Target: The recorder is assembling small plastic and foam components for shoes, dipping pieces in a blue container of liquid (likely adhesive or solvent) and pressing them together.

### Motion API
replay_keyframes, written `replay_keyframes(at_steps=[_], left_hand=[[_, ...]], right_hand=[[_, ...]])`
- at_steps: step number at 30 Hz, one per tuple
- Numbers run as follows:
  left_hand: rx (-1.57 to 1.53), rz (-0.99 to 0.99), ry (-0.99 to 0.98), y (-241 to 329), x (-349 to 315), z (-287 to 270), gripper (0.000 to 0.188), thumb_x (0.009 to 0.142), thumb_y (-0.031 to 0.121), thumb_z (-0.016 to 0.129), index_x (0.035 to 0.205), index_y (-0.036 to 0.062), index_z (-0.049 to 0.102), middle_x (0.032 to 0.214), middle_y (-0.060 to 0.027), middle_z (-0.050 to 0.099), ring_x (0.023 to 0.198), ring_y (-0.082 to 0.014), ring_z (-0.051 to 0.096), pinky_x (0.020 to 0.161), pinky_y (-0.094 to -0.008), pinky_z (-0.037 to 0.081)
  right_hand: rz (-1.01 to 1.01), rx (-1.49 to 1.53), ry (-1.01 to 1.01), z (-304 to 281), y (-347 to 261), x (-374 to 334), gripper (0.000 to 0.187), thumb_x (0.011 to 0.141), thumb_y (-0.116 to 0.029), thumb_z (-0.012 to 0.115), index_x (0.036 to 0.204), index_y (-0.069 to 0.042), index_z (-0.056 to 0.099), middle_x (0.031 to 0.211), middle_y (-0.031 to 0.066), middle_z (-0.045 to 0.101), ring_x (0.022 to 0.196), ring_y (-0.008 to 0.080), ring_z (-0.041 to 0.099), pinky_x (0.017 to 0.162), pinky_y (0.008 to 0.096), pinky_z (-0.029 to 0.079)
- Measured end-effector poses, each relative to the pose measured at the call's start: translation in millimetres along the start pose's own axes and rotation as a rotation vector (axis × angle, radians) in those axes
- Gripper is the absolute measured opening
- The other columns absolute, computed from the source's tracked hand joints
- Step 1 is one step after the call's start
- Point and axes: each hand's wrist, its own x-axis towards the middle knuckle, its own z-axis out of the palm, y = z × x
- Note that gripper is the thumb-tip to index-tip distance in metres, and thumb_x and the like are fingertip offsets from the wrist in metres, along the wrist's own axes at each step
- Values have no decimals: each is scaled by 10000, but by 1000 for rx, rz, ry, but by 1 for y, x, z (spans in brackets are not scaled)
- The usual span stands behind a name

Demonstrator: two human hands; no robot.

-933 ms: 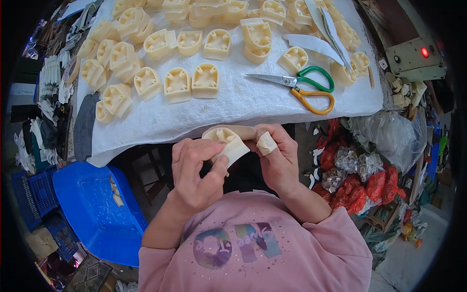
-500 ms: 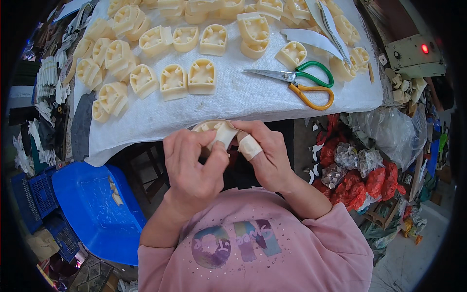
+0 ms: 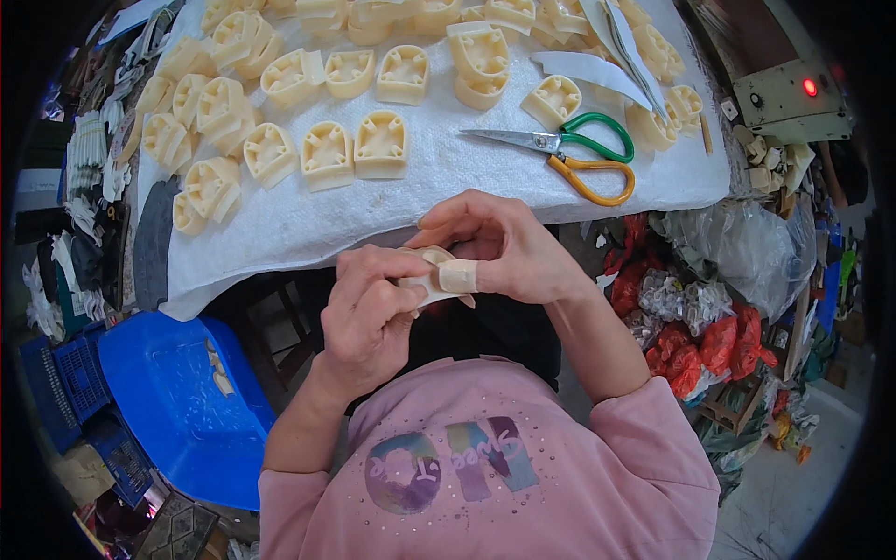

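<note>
Below the table's near edge I hold a cream plastic shoe heel (image 3: 432, 295) with a pale strip along it, mostly covered by my fingers. My left hand (image 3: 362, 313) grips its left side, fingers curled over the top and thumb pressed against the strip. On the right, my right hand (image 3: 511, 250) is bent around the heel's far side. Its thumb, wrapped in a tan band (image 3: 457, 275), presses on the piece; the other fingertips are partly hidden. Similar hollow, D-shaped shoe heels (image 3: 381, 147) stand on the white cloth (image 3: 308, 224) beyond my hands.
Scissors (image 3: 551, 145) with green and orange handles lie open on the cloth. White curved sheets (image 3: 597, 75) rest among the heels at the back right. A blue tub (image 3: 191, 401) stands at lower left; red and clear plastic bags (image 3: 719, 350) are heaped at right.
My right hand has lifted slightly and opened its fingers over the far side of the heel, thumb still on it. The heel has turned and dropped a little; my left hand keeps its grip.
</note>
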Motion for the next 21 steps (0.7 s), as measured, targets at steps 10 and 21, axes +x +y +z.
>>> replay_keyframes(at_steps=[10,21], left_hand=[[-375,-376,399,7,5,13,93,844,16,647,866,8,557,935,-126,620,803,-144,580,752,-259,466],[-656,-606,369,10,7,21,132,845,47,655,848,10,528,953,-112,630,800,-89,546,731,-230,439]], right_hand=[[-255,100,185,13,17,3,405,944,-285,521,1268,-46,475,1197,196,565,1079,223,564,917,351,445],[-556,-653,363,19,14,5,202,783,-30,578,982,-64,562,1002,85,526,966,258,451,869,344,376]])
